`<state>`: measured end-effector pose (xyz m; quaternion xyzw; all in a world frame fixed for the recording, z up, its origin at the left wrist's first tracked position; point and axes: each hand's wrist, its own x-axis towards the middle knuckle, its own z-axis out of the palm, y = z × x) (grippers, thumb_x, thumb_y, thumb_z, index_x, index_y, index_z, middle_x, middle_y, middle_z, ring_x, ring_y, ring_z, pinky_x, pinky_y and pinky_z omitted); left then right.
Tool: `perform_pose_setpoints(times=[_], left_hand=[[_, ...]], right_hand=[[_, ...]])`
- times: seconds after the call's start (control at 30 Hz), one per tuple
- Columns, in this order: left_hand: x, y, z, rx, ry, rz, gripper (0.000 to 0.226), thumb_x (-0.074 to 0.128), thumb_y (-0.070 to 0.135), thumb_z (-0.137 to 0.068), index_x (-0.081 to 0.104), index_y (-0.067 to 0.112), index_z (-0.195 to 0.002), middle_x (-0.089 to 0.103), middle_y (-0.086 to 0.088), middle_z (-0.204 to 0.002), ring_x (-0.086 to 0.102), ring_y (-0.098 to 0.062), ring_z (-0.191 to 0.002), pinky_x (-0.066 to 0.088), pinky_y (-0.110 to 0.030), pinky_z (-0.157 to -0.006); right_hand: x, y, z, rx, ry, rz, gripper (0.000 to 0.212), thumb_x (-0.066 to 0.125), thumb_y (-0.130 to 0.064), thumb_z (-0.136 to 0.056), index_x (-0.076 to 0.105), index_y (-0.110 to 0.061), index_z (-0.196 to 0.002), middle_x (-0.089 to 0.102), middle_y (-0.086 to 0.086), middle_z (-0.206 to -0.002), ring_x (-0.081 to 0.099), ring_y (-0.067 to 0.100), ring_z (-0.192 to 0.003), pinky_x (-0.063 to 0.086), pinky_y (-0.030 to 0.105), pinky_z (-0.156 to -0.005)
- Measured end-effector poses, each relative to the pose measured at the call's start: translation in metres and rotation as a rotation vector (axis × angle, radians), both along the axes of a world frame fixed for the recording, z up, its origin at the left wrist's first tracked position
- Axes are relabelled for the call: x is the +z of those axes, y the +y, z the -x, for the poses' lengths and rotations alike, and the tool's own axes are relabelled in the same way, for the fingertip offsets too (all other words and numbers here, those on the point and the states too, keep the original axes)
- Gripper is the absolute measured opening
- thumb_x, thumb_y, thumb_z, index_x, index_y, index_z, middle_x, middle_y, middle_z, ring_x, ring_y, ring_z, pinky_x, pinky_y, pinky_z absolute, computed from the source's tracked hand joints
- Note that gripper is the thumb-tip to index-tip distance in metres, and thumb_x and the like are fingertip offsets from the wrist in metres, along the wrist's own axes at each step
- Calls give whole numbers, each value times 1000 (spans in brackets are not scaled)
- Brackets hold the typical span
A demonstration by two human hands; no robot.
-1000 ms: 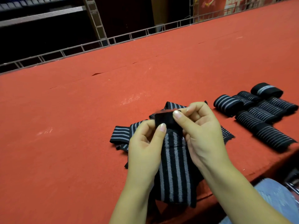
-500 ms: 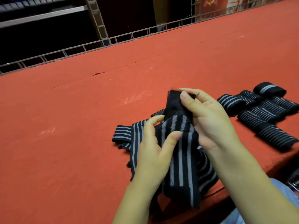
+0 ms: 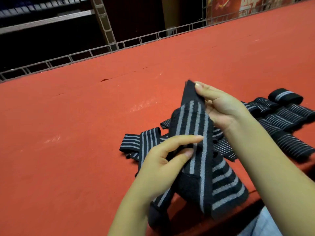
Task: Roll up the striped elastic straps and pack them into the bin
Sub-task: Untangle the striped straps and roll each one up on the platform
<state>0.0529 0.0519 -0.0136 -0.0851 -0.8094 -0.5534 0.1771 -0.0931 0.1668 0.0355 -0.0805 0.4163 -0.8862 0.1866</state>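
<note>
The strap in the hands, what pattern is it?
Black with grey lengthwise stripes; the strap shows best in the head view.

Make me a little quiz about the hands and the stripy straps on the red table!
1. True or false: the right hand pinches the plain black end of the strap.
2. Where do the rolled straps lie: A) on the table's right side, B) in a bin?
3. Fill in: the left hand pinches the strap's ____ part.

Key: 1 true; 2 A; 3 striped.
</note>
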Motion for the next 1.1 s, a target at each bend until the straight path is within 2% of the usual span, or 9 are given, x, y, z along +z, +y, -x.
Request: perform_pose_setpoints(times=[0.23,0.33,0.47,0.7,0.77,0.9,0.97,1.03,1.1], left_hand=[[15,-11,16,133,126,-230,28,61,6,-90,78,28,-94,74,13,-101,67,-4,-102,50,-19,-87],[29,-22,26,161,212,-338,32,60,9,-85,77,34,-96,74,8,-105,67,-11,-104,54,-27,-91],[55,-32,41,166,331,-395,43,55,-6,-92,78,31,-92,75,8,-103,67,-9,-102,53,-24,-88],[122,-46,75,199,503,-378,37,49,-9,-95,71,21,-93,73,7,-93,66,-8,-94,51,-22,-82],[145,-48,81,210,522,-347,37,51,-6,-97,72,24,-90,72,5,-90,65,-8,-88,52,-23,-79],[183,-49,86,212,501,-273,37,52,-1,-98,74,27,-89,69,3,-84,63,-12,-83,54,-29,-77],[196,-50,86,197,482,-277,38,50,0,-99,75,27,-89,69,2,-85,63,-13,-83,54,-30,-77],[207,-52,85,182,467,-293,43,45,-2,-99,76,26,-90,68,1,-88,61,-16,-88,53,-36,-85],[215,-53,83,163,450,-317,47,41,-8,-97,75,24,-94,69,0,-91,62,-16,-89,55,-35,-87]], right_hand=[[-30,11,-24,254,398,-390,76,56,-70,-74,32,-43,-140,70,5,-107,70,18,-89,53,30,-69],[-40,24,-36,297,706,-490,57,64,-63,-78,44,-55,-131,67,12,-93,63,13,-87,49,31,-74],[-47,29,-34,83,754,-569,28,64,-42,-74,68,-42,-102,65,2,-75,59,10,-72,46,27,-71],[-43,29,-37,-155,849,-516,55,43,-86,-73,59,-53,-113,53,-28,-132,46,-4,-128,37,21,-103],[-38,27,-39,-82,857,-456,54,53,-81,-72,59,-51,-117,53,-24,-135,46,0,-130,36,29,-104],[-23,18,-37,-229,774,-360,21,60,-21,-89,71,-38,-94,74,-8,-100,68,10,-100,53,21,-86],[-15,17,-35,-235,752,-289,10,68,-38,-83,71,-34,-92,74,-5,-97,69,10,-95,53,16,-81],[-9,14,-33,-130,799,-280,52,78,-61,-63,65,-34,-105,71,-9,-107,67,5,-101,49,13,-83],[-9,5,-30,-81,786,-287,48,80,-38,-73,56,-33,-113,71,-9,-108,67,8,-103,50,16,-85]])
